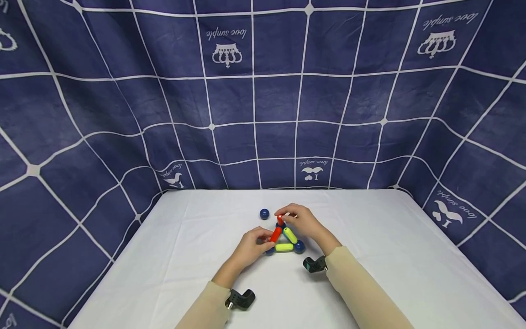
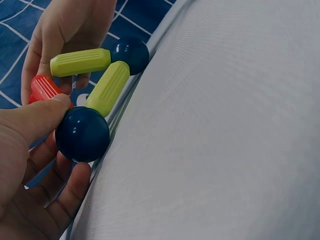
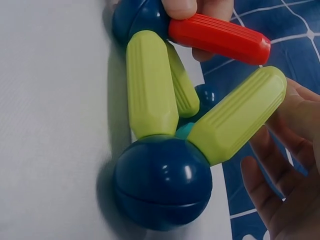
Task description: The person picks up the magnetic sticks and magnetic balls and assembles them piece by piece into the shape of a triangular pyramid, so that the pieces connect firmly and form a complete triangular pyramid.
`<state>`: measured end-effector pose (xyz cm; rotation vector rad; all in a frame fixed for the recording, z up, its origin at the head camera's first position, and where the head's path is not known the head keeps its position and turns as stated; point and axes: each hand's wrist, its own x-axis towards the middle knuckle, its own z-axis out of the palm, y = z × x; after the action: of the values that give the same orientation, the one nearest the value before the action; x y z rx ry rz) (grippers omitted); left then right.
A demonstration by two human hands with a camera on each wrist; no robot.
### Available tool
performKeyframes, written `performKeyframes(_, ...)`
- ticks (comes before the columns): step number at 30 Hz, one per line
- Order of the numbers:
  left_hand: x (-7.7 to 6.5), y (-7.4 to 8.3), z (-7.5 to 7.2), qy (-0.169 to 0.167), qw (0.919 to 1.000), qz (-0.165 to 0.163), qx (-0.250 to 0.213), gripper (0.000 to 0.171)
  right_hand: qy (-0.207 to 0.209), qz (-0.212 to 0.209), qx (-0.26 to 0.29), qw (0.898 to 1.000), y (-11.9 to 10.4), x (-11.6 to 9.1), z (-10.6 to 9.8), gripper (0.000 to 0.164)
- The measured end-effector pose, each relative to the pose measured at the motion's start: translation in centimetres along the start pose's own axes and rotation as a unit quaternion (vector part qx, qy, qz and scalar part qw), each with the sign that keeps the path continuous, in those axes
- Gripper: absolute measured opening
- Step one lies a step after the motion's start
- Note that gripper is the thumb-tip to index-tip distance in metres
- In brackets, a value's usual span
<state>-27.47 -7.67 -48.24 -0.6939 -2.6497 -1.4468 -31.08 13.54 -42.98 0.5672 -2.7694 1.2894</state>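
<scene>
A small frame of magnetic sticks and blue balls stands between the hands. My left hand [image 1: 249, 246] grips the base of a red magnetic stick [image 3: 220, 39] where it meets the left blue ball [image 2: 82, 134]. In the left wrist view its thumb lies over that stick, with fingers around the ball. At the frame's back, my right hand [image 1: 304, 221] pinches another red magnetic stick [image 1: 280, 220] above a blue ball. A lime stick [image 1: 284, 247] joins the left ball to the right ball [image 3: 162, 182]; another lime stick [image 3: 240, 115] slants up from that right ball, its top end free.
A loose blue ball [image 1: 264, 214] lies behind the frame on the white-covered table [image 1: 197, 274]. In the right wrist view, a teal piece [image 3: 185, 130] shows low behind the lime sticks. A navy checked curtain [image 1: 275, 100] hangs around the back and sides.
</scene>
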Motion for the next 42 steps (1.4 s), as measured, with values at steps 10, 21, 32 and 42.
performKeyframes(10, -0.1, 0.1, 0.0, -0.003, 1.0, -0.008, -0.004, 0.02, -0.003, -0.013, -0.009, 1.0, 0.5, -0.7, 0.0, 0.022)
performKeyframes(21, -0.2, 0.1, -0.2, -0.002, 1.0, -0.003, -0.002, 0.02, -0.011, -0.05, 0.006, 0.999, 1.2, -1.0, 0.1, 0.022)
performKeyframes(32, -0.1, 0.0, -0.2, -0.001, 1.0, -0.003, -0.006, 0.021, 0.0, -0.037, 0.006, 0.999, 1.4, -1.5, 0.4, 0.026)
performKeyframes(42, -0.1, 0.1, -0.1, -0.002, 0.9999, -0.012, -0.009, 0.021, 0.023, 0.009, 0.038, 0.999, 2.5, -3.2, 0.2, 0.024)
